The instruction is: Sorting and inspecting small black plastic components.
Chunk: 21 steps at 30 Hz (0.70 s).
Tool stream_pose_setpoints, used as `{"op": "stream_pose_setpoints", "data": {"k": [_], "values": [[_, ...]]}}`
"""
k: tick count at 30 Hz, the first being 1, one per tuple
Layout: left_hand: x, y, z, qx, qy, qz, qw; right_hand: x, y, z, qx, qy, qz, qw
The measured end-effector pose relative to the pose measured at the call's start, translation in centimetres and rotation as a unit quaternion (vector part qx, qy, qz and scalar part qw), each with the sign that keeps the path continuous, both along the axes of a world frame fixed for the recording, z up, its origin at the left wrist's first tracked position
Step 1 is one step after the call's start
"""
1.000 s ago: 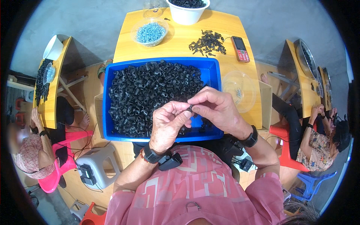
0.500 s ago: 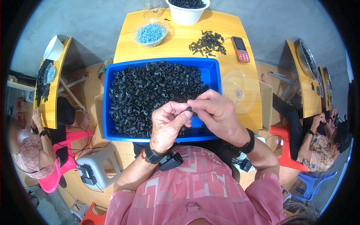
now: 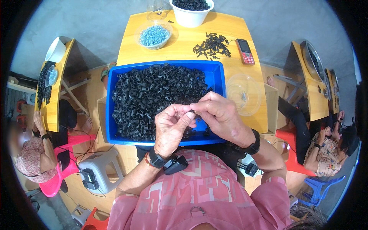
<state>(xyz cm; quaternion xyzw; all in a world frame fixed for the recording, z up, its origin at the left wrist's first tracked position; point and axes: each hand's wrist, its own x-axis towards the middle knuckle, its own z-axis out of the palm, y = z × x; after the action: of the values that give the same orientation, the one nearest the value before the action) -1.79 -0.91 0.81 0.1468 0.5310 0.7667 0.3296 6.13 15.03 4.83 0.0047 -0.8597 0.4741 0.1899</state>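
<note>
My left hand [image 3: 171, 123] and my right hand [image 3: 217, 117] meet above the near side of a blue tray [image 3: 220, 82]. Between the left thumb and fingers sits a small black plastic part [image 3: 192, 111], mostly covered by the fingertips. The right thumb and forefinger pinch right at its top; whatever they grip is too hidden to name. Heaped in the tray are many small black ring-shaped plastic parts [image 3: 153, 96]. To the tray's right stands a clear round bowl [image 3: 251, 109] with a few small shiny pieces in it.
On the yellow table [image 3: 184, 42] are a bowl of bluish pieces [image 3: 154, 36], a pile of black parts [image 3: 212, 46], a red phone [image 3: 245, 51] and a white tub [image 3: 191, 17]. One person [image 3: 36, 153] sits left, another person [image 3: 327, 149] right, at other tables.
Both hands stay together over the tray with only slight finger and wrist shifts. The right hand tilts a little around the held part.
</note>
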Motion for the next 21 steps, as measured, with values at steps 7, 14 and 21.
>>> {"op": "stream_pose_setpoints", "data": {"k": [7,14,21], "values": [[-0.3,-0.1,0.4,0.023,-0.053,-0.033,0.998,0.5,0.0,0.3,0.033,-0.001,0.029,0.999],[-0.4,-0.2,0.3,0.026,-0.076,-0.034,0.996,0.5,-0.3,2.2,0.113,-0.073,0.022,0.991],[0.0,-0.2,0.3,-0.012,-0.020,-0.026,0.999,-0.2,-0.7,2.5,0.259,-0.116,0.058,0.957]]}}
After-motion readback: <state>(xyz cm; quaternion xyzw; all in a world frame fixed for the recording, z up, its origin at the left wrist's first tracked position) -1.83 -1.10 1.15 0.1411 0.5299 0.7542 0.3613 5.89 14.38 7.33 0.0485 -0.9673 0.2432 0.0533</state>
